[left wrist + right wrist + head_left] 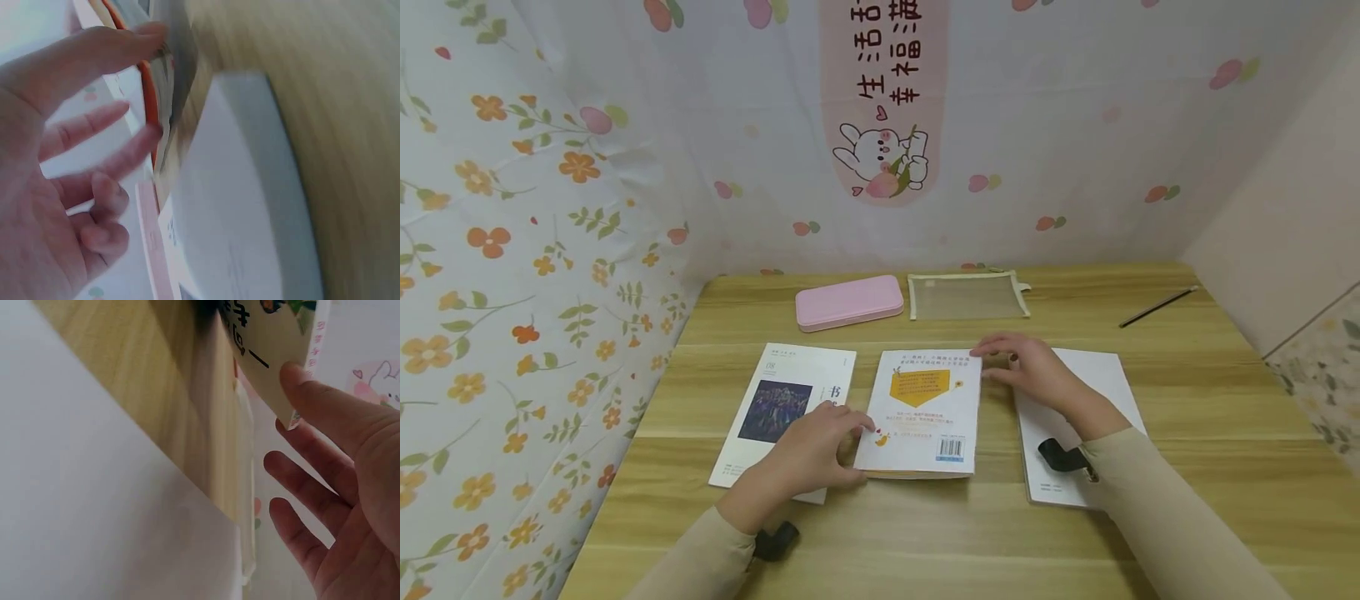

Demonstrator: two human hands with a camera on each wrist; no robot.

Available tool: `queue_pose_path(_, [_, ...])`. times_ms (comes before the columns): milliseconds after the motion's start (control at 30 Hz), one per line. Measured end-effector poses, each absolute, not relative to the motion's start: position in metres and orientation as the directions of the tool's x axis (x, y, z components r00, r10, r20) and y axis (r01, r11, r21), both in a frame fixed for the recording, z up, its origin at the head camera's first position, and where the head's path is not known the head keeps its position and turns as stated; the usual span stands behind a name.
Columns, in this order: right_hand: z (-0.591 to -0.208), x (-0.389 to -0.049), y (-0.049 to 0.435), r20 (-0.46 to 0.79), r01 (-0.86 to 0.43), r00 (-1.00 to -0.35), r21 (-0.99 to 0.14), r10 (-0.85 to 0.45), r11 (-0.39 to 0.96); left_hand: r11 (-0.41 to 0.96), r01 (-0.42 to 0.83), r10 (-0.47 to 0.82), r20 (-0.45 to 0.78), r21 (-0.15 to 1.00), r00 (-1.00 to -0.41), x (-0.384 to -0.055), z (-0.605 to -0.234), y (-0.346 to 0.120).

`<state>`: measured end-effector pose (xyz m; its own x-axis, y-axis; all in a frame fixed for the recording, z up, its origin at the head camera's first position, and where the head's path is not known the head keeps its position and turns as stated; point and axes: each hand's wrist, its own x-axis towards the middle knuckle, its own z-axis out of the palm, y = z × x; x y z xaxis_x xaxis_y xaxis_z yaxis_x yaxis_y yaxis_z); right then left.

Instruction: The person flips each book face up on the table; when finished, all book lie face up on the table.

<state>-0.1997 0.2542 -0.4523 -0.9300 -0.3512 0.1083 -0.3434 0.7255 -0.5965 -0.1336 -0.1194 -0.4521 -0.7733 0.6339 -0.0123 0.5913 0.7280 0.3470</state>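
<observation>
A white-backed book with an orange panel and a barcode lies between my hands in the head view. My left hand pinches it at the lower left corner, thumb and fingers about its orange-lined page edge in the left wrist view. The upper right corner is between the thumb and index finger of my right hand. In the right wrist view the cream cover on its underside shows, tilted off the table. Under my left forearm lies a white book with a dark picture; another white book lies beneath my right wrist.
Behind the books are a pink case and a mesh zip pouch. A dark pencil lies at the far right of the wooden table. A printed curtain hangs along the back.
</observation>
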Motion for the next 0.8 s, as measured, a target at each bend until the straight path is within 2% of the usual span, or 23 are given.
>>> queue_pose_path(267, [-0.443, -0.199, 0.255, 0.12, -0.319, -0.94, -0.644, -0.32, 0.695, 0.719, 0.602, 0.623, 0.061, 0.347, -0.78, -0.131, -0.449, -0.126])
queue_pose_path(467, [-0.437, -0.2, 0.254, 0.134, -0.331, -0.937, -0.633, -0.322, 0.7, 0.723, 0.594, 0.606, 0.091, 0.351, -0.791, -0.129, -0.451, -0.128])
queue_pose_path(633, [-0.434, -0.2, 0.254, 0.209, -0.358, -0.933, -0.636, -0.294, 0.683, 0.708, 0.611, 0.59, 0.178, 0.354, -0.787, -0.131, -0.455, -0.133])
queue_pose_path(800, [-0.434, -0.198, 0.251, 0.283, -0.363, -0.932, -0.707, -0.228, 0.606, 0.709, 0.604, 0.541, 0.27, 0.364, -0.797, -0.132, -0.458, -0.138])
